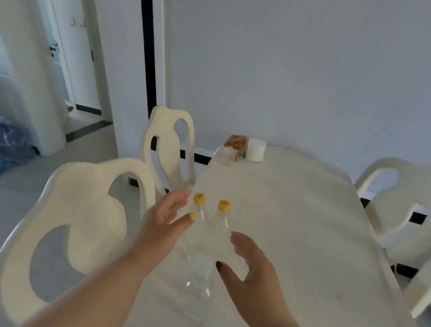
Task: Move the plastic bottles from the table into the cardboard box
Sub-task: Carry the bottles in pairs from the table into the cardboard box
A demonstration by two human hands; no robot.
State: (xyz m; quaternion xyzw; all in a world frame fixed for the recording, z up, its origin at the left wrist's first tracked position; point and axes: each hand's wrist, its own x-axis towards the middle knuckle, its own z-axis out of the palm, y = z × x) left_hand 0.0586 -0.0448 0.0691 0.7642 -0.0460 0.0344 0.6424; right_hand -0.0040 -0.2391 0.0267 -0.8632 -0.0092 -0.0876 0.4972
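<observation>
A: Both hands are out over the surface (298, 217), and nothing is gripped. The left hand (165, 219) is spread, fingers fanned, palm turned inward.

B: And the right hand (251, 269) mirrors it: open, thumb low, fingers curved as if ready to cup.

A: Between them stand the two clear plastic bottles, upright. The left bottle (197, 223) with its yellow cap (199, 199) sits just past the left hand's fingertips, maybe brushing them; I can't tell if there's contact.

B: The right bottle (219, 231), yellow cap (224, 205) as well, rises just ahead of the right hand's fingers and a touch to their inside. Each hand has its own bottle nearer, so I'd judge a two-handed grab, one each.

A: The long axes run vertical, so the palms would close in from the sides around the bodies. There's also a third clear bottle (200, 276) nearer the person, right at the right hand's thumb, and I can't see a cap on it.

B: It's hard to read, being transparent on pale. And the cardboard box?

A: It's not in view. At the surface's far end, well beyond both hands, there's only a white cup (256, 149) and a snack bag (235, 145).
</observation>
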